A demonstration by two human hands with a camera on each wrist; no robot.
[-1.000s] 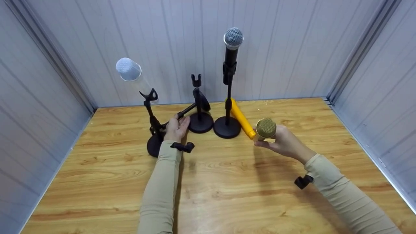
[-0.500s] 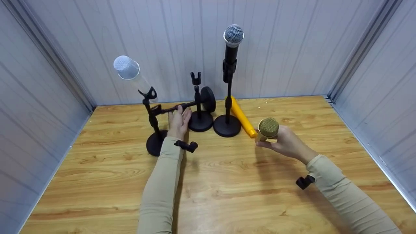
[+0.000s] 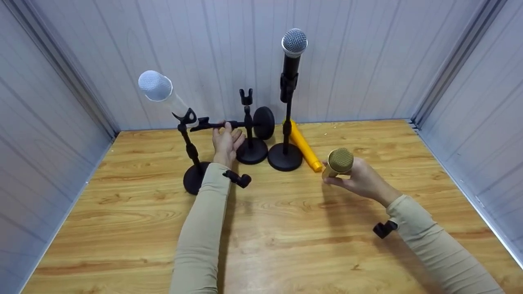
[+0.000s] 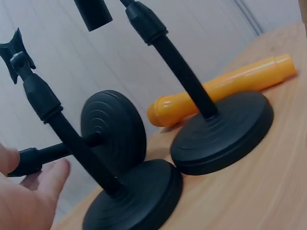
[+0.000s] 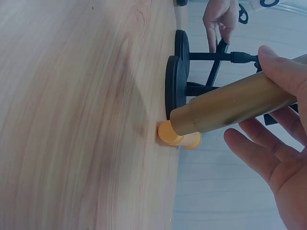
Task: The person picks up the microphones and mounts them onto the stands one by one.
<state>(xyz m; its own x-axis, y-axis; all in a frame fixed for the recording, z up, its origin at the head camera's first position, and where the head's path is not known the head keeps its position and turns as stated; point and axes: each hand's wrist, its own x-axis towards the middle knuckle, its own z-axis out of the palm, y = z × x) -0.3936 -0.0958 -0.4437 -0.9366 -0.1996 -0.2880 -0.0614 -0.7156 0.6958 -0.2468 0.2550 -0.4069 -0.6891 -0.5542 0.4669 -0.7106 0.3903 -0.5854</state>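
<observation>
My left hand (image 3: 225, 145) grips the pole of a black microphone stand (image 3: 264, 123), which is tipped sideways behind the middle stand. Its round base (image 4: 113, 129) faces right, on edge. My right hand (image 3: 363, 179) holds a gold microphone (image 3: 340, 160) with the mesh head up; in the right wrist view its plain lower end (image 5: 230, 105) points toward the table. The middle stand (image 3: 252, 151) is upright with a bare clip on top. To its right, another upright stand (image 3: 285, 158) carries a black microphone with a silver head (image 3: 294, 43).
At the left, a stand (image 3: 192, 155) bears a white microphone (image 3: 155, 85), tilted leftward. A yellow microphone (image 3: 304, 147) lies on the wooden table (image 3: 286, 241) behind the right-hand stand. Pale panel walls (image 3: 347, 73) close off the back and sides.
My left hand has lifted the tipped stand from a slant to nearly level, its base rising and shifting right. My right hand has barely moved, still holding the gold microphone.
</observation>
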